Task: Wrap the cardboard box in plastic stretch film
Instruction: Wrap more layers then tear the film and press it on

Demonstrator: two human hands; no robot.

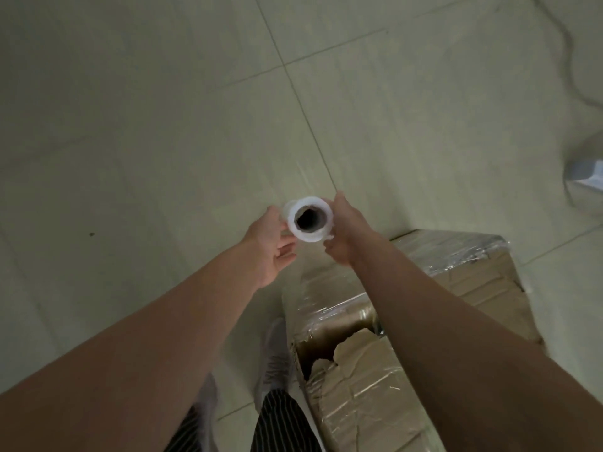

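Note:
A roll of stretch film [310, 220] is held upright between both hands, its hollow dark core facing the camera. My left hand [272, 246] cups its left side, fingers partly spread. My right hand [342, 230] grips its right side. A clear sheet of film [313, 288] runs from the roll down to the cardboard box [385, 380] at the lower right. The box is brown, with film over its near side and far end, and a torn hole in its top.
Pale tiled floor [163, 125] fills the view. My feet in light shoes [274, 357] and striped trousers stand just left of the box. A wrapped greyish object [585, 181] lies at the right edge.

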